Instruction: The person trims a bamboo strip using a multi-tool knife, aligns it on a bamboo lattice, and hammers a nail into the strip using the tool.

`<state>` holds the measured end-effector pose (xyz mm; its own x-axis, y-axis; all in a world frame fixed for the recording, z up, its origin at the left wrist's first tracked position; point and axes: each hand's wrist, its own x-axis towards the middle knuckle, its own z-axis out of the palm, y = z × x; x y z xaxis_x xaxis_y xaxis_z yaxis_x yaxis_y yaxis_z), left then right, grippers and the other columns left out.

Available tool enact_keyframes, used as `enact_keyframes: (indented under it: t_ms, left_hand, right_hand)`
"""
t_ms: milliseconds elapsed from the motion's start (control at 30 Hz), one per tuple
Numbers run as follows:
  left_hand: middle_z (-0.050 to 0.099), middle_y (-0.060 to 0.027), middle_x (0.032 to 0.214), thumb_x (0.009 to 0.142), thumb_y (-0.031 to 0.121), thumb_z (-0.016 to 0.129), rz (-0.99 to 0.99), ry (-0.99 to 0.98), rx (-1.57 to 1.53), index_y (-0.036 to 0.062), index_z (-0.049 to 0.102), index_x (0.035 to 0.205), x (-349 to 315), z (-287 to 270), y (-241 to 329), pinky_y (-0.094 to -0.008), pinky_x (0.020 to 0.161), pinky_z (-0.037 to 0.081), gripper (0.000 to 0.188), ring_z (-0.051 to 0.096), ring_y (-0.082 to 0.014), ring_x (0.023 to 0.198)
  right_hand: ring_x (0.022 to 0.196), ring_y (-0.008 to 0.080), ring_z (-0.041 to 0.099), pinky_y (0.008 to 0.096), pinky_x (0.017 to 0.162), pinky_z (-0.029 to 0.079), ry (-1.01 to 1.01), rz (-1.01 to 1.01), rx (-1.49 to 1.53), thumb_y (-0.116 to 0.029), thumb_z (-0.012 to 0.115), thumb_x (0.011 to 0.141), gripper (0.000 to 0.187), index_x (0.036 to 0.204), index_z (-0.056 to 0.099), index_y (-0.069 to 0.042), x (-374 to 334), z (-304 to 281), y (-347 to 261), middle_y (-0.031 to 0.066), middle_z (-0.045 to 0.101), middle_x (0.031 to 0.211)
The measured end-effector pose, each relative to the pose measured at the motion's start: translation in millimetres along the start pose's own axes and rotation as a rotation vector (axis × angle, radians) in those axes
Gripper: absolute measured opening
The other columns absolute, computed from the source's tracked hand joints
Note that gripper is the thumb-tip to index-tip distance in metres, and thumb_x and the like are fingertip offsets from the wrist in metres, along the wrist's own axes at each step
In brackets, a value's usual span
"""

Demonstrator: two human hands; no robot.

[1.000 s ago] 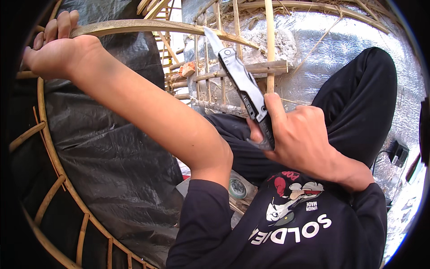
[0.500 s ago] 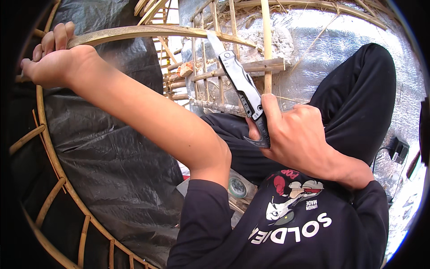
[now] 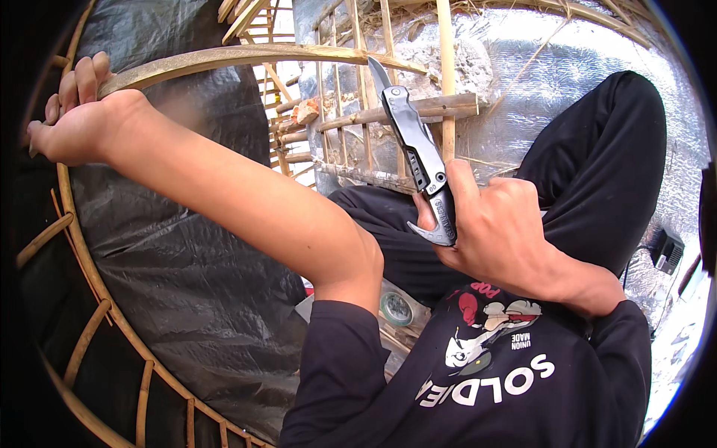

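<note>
At the upper left, my left hand (image 3: pixel 82 112) is closed around the end of a long, curved bamboo strip (image 3: pixel 224 57). The strip stretches rightward and narrows toward its far tip. My right hand (image 3: pixel 502 220) grips a silver-and-black folding multi-tool knife (image 3: pixel 411 133), its hooked dark end showing beside the thumb. The opened blade (image 3: pixel 379 72) points up and meets the strip near its thin end; whether it cuts in cannot be made out. Behind the knife, a straight bamboo pole (image 3: pixel 447 82) runs down toward my right hand.
A bamboo lattice (image 3: pixel 343 131) lies ahead on silvery foil sheeting (image 3: pixel 553 82). Black plastic sheeting (image 3: pixel 187 276) covers the left, edged by a bent bamboo frame (image 3: pixel 123 328). A roll of tape (image 3: pixel 396 308) sits by my left elbow, and a small black device (image 3: pixel 665 250) rests at right.
The knife has shifted slightly right along the strip, its blade turning a little. My left hand has moved slightly down and left with the strip.
</note>
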<state>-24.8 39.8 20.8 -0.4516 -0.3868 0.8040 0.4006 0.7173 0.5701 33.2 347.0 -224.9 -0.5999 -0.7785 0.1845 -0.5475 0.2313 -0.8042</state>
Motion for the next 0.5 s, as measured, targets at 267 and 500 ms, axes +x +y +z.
enact_keyframes:
  t_ms: [267,500]
  left_hand:
    - [0.042,-0.0121,0.064,0.105,0.034,0.027,-0.081,0.436,0.16,0.0033,0.031,0.083,-3,-9,-24,-0.038,0.048,0.049,0.038,0.042,-0.0208,0.045]
    - [0.053,-0.0272,0.1,0.102,0.024,0.034,-0.142,0.502,0.204,-0.008,0.028,0.119,6,-16,-36,-0.0375,0.048,0.05,0.037,0.057,-0.0272,0.056]
  right_hand:
    - [0.051,0.0098,0.046,0.0311,0.05,0.033,-0.03,0.402,0.727,-0.032,0.06,0.102,0.035,0.088,0.058,0.0,22,-13,6,-0.0003,0.047,0.057]
    - [0.049,0.0032,0.023,0.0263,0.048,0.015,0.339,0.285,0.942,-0.042,0.05,0.105,0.042,0.095,0.063,-0.003,69,-38,-37,-0.0083,0.029,0.055]
